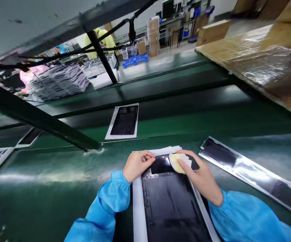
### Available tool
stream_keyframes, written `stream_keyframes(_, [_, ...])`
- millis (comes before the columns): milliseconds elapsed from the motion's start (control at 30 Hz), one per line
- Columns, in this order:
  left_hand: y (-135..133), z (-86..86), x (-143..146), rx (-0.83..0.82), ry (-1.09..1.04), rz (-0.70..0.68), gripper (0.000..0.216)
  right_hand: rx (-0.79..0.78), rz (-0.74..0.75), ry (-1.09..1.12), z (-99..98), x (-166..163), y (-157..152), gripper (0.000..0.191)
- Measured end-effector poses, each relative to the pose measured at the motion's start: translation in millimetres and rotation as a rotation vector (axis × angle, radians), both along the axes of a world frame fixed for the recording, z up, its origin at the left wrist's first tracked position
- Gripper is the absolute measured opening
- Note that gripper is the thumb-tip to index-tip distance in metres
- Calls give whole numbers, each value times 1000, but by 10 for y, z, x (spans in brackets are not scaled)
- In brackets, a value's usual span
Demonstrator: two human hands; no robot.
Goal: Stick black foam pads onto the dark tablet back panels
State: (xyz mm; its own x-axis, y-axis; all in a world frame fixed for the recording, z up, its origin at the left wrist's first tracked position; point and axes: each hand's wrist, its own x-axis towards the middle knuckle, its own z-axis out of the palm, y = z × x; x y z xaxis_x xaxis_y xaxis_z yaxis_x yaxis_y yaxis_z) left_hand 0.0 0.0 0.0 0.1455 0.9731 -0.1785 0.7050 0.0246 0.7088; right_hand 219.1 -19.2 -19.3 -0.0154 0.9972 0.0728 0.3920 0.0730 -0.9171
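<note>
In front of me a dark tablet-like panel [173, 205] with a thin frame lies on white sheets [138, 215]. Across its far end is a glossy black strip [162, 164]. My left hand [137, 165] is closed, thumb and forefinger pinched together at the strip's left corner; what sits between the fingertips is too small to make out. My right hand [201, 174] grips a white and yellowish wiping pad [177, 163] by its right side. The pad rests against the strip's right part, and the hand partly hides it.
Another dark panel [124, 120] lies on white foam on the green conveyor beyond. A long clear-and-black film strip [251, 171] lies to the right. A green post [42, 117] slants across the left. Wrapped cardboard [251, 53] stands at the far right; stacked sheets [59, 80] are behind.
</note>
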Motion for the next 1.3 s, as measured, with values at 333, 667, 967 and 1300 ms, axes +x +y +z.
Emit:
stream_keyframes(333, [-13,-5,-12,4,1,-8,13,-44,64,-8,-74,-41,-48,30])
stream_keyframes(667, [-10,5,-7,3,24,-9,13,-11,68,-37,-77,-50,-54,27])
stream_keyframes(967, [-9,2,-8,-1,48,-14,13,11,71,-61,-83,-56,-63,26])
stream_keyframes(1300, [-8,8,1,7,63,-18,13,65,86,-93,-110,-61,-53,23])
